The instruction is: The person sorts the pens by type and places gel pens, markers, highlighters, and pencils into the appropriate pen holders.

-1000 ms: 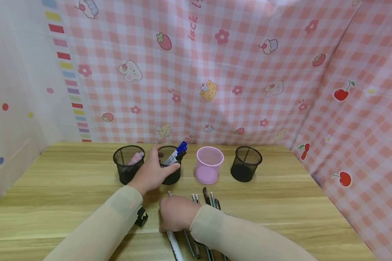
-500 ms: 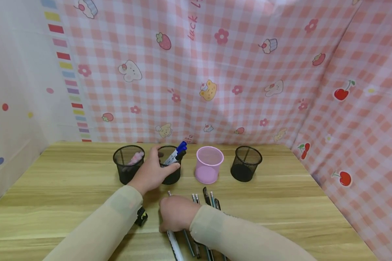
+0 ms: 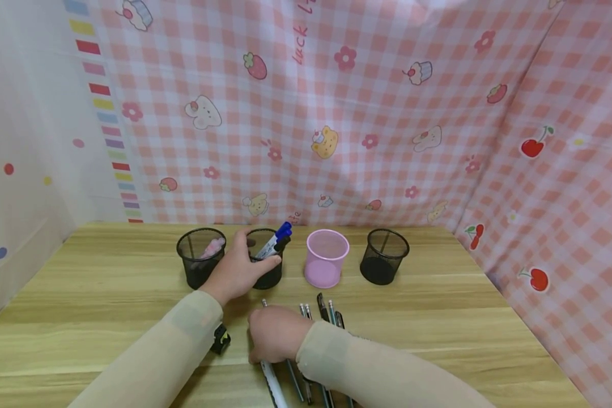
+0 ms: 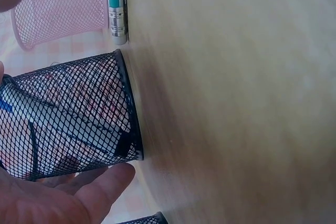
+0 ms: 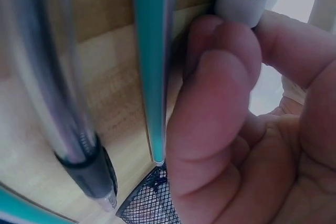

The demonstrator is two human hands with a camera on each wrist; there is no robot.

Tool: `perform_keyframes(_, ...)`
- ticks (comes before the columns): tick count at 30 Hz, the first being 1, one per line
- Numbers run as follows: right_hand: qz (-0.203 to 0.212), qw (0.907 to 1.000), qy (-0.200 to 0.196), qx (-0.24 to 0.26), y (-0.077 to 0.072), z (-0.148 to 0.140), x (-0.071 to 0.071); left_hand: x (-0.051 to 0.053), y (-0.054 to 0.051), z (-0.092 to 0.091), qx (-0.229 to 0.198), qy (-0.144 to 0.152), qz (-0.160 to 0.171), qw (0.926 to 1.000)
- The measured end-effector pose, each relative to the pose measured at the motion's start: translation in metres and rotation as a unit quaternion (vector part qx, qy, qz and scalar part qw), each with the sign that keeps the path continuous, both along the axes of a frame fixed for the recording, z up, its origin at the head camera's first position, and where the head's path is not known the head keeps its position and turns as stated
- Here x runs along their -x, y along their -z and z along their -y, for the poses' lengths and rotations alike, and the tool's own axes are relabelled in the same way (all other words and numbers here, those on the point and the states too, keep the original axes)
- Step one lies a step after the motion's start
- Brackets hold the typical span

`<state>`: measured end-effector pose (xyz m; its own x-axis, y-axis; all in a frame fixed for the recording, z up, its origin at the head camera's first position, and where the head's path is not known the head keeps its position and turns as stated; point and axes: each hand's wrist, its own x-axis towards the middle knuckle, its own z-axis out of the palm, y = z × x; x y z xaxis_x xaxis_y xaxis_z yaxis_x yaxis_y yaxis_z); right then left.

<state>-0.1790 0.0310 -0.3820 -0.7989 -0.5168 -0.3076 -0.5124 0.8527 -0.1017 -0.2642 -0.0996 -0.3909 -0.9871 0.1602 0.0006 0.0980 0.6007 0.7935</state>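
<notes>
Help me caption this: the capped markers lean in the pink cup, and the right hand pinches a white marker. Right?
No: the head view shows those markers in a black cup, not the pink cup; the right hand does pinch a white marker.

The counter (image 3: 454, 328) in front of me is yellowish wood, its grain streaking from side to side. Behind the counter hangs a pink-and-white checked cloth (image 3: 296, 102), slightly rippled, printed with strawberries, cupcakes, flowers and little animal heads. To the counter's left I see white cloth (image 3: 30, 192) dotted with colour, a column of bright bars (image 3: 114, 143) edging the checks. Right of the counter, more pink check (image 3: 576, 215) carries red cherries. Soft light reaches the counter.
</notes>
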Motion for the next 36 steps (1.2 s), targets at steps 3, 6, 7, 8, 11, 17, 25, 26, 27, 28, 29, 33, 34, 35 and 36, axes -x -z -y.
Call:
perform_keyframes(3,0.01,0.9997,0.004,0.02,-0.002,-0.004,-0.001,0.0,0.0,0.0,0.001,-0.002,0.0,1.0)
perform_keyframes(6,0.03,0.9976,0.024,0.058,-0.006,-0.011,-0.002,0.0,0.0,-0.001,0.001,-0.002,0.001,1.0)
perform_keyframes(7,0.039,0.9958,0.032,0.076,-0.008,-0.014,-0.001,0.001,0.0,-0.001,0.001,-0.002,0.002,1.0)
perform_keyframes(8,0.044,0.9941,0.039,0.091,-0.01,-0.017,0.0,0.001,0.0,0.0,0.001,-0.002,0.002,1.0)
perform_keyframes(11,0.05,0.9876,0.059,0.137,-0.017,-0.024,0.002,0.0,0.0,0.0,0.0,-0.002,0.002,1.0)
perform_keyframes(17,0.05,0.9656,0.097,0.236,-0.031,-0.04,0.007,0.0,0.001,0.0,-0.006,0.001,-0.001,1.0)
perform_keyframes(25,0.021,0.9251,0.126,0.358,-0.036,-0.059,0.016,0.001,0.002,-0.001,-0.004,-0.002,-0.006,1.0)
perform_keyframes(26,0.015,0.9207,0.128,0.368,-0.036,-0.061,0.017,0.001,0.002,-0.001,-0.004,-0.003,-0.006,1.0)
perform_keyframes(27,0.005,0.9174,0.13,0.376,-0.036,-0.062,0.018,0.001,0.001,-0.001,-0.004,-0.004,-0.006,1.0)
perform_keyframes(28,-0.003,0.9122,0.131,0.388,-0.036,-0.064,0.019,0.001,0.001,-0.001,-0.004,-0.004,-0.006,1.0)
perform_keyframes(29,-0.009,0.9066,0.132,0.401,-0.036,-0.065,0.02,0.001,0.001,-0.001,-0.004,-0.004,-0.006,1.0)
perform_keyframes(33,-0.029,0.8819,0.135,0.451,-0.036,-0.067,0.022,0.001,0.001,-0.001,-0.005,-0.003,-0.001,1.0)
perform_keyframes(34,-0.027,0.8742,0.138,0.465,-0.037,-0.068,0.023,0.001,0.001,-0.001,-0.005,-0.003,0.002,1.0)
perform_keyframes(35,-0.029,0.8677,0.142,0.475,-0.037,-0.068,0.023,0.001,0.001,-0.001,-0.005,-0.003,0.004,1.0)
perform_keyframes(36,-0.034,0.8624,0.146,0.484,-0.037,-0.068,0.024,0.001,0.001,-0.001,-0.006,-0.003,0.006,1.0)
